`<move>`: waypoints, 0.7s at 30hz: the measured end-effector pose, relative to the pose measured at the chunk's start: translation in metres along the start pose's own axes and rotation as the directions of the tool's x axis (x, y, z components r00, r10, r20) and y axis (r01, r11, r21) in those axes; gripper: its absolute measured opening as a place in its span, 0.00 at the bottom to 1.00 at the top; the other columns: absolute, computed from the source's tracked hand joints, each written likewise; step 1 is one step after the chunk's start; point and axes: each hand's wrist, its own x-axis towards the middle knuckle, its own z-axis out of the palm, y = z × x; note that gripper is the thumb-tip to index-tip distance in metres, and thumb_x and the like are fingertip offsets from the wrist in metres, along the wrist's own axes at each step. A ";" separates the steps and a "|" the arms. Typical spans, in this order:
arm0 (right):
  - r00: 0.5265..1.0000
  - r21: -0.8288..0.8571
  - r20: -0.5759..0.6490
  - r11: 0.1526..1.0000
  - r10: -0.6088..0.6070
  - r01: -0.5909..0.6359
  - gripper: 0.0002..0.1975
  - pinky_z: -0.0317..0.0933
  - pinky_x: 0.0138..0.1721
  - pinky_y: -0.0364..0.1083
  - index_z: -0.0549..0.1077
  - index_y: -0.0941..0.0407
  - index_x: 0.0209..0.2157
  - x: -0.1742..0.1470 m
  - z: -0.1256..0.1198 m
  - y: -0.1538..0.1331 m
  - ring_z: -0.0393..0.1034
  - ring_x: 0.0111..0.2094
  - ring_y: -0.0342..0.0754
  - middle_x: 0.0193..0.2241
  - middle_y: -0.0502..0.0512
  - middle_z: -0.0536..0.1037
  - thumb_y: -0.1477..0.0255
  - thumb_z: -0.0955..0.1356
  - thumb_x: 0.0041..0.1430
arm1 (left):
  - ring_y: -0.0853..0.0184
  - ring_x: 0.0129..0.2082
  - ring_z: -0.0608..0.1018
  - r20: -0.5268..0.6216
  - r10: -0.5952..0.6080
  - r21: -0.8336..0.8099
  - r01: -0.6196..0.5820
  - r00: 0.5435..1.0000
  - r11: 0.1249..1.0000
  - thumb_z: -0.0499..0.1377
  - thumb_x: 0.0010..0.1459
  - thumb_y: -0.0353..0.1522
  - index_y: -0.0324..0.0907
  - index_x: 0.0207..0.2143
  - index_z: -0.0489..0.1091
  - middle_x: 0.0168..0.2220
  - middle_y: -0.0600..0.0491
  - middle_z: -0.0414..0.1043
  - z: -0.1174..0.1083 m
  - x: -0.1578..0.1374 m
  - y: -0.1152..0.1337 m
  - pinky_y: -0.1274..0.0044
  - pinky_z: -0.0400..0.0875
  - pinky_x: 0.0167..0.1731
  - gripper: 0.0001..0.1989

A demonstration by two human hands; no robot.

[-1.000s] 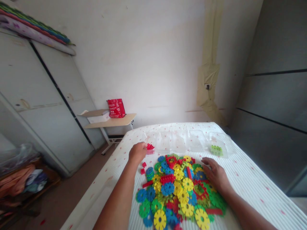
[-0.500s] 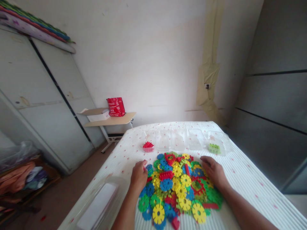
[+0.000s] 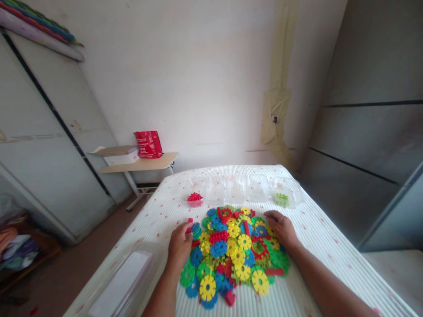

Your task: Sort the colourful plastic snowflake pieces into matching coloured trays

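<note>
A heap of plastic toy pieces (image 3: 233, 231) lies on the white ridged table cover, with notched discs in yellow, blue and green among red gears and bars. At the heap's left edge, my left hand (image 3: 180, 244) is closed on a small red toy piece (image 3: 190, 221), which pokes out past the fingertips. My right hand (image 3: 282, 228) rests against the upper right edge of the heap, its fingers stretched out over the border and nothing visible in them. Beyond the heap stands a clear compartment tray (image 3: 218, 189). Red pieces (image 3: 194, 199) fill its left end; light green pieces (image 3: 282, 199) sit toward its right end.
To my left lies a clear plastic container (image 3: 142, 268) with a white flat item (image 3: 120, 281) in or under it. A side table (image 3: 145, 164) by the wall carries a red bag (image 3: 148, 144) and a white box (image 3: 122, 156). Grey cabinets flank both sides.
The view has turned slightly right, so everything appears shifted left. More of the red piece shows at my left fingertips. My right hand stays by the heap's edge.
</note>
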 end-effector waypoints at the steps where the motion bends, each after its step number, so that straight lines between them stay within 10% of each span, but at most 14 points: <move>1: 1.000 0.008 -0.002 1.000 0.001 -0.001 0.15 0.63 0.38 0.48 0.75 0.56 0.32 0.000 0.000 0.000 0.72 0.34 0.51 0.32 0.55 0.79 0.66 0.60 0.47 | 0.65 0.49 0.72 0.007 0.006 0.005 -0.006 1.000 1.000 0.52 0.50 0.23 0.41 0.43 0.71 0.47 0.50 0.72 -0.001 0.001 -0.001 0.72 0.64 0.52 0.18; 21: 0.997 0.127 0.014 0.989 0.070 -0.072 0.13 0.64 0.34 0.47 0.74 0.56 0.31 0.006 0.003 0.012 0.71 0.31 0.50 0.28 0.52 0.78 0.69 0.60 0.47 | 0.64 0.46 0.73 -0.001 0.052 -0.005 -0.052 0.999 0.999 0.50 0.49 0.26 0.42 0.39 0.73 0.43 0.50 0.75 0.001 0.007 -0.011 0.71 0.66 0.51 0.17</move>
